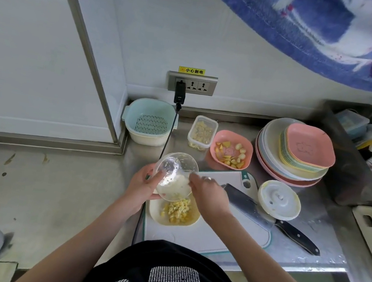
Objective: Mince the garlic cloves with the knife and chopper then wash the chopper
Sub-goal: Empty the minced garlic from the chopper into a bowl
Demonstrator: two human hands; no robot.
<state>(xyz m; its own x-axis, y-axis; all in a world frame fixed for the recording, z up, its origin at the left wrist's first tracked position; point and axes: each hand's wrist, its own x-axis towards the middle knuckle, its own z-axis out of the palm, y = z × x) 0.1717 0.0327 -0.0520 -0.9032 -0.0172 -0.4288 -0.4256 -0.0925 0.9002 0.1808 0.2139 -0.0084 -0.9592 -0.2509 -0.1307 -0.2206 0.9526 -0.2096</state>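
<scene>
Head view, near to far. Nearest on the steel surface (322, 257): white cutting board (203, 238) with teal rim, carrying a cream dish (156, 211) heaped with minced garlic (177, 211), pale yellow, in coarse bits. Directly above the dish: clear chopper bowl (175, 175), tilted with its mouth turned down toward the dish, bottom facing up and away, white garlic paste clinging inside. Left hand (142, 186) gripping the bowl's left wall, fingers (158, 175) curled round it. Right hand (210, 194) at the bowl's right rim, fingers reaching in at the mouth; spread or pressed together, cannot tell. Right of the hands: knife (268, 217) lying flat across the board's right edge, long axis diagonal, blade toward upper left, black handle toward lower right and off the board. Touching the blade's far side: chopper lid (279, 199), white, round, yellow-rimmed. Farther back: pink dish (247, 148) with whole garlic cloves (239, 149) and yellow pieces; clear tub (202, 132) of chopped garlic; teal colander (149, 120) in a cream basin; stack of plates (268, 139) at right. On the wall: socket strip (191, 83) with a black plug.
</scene>
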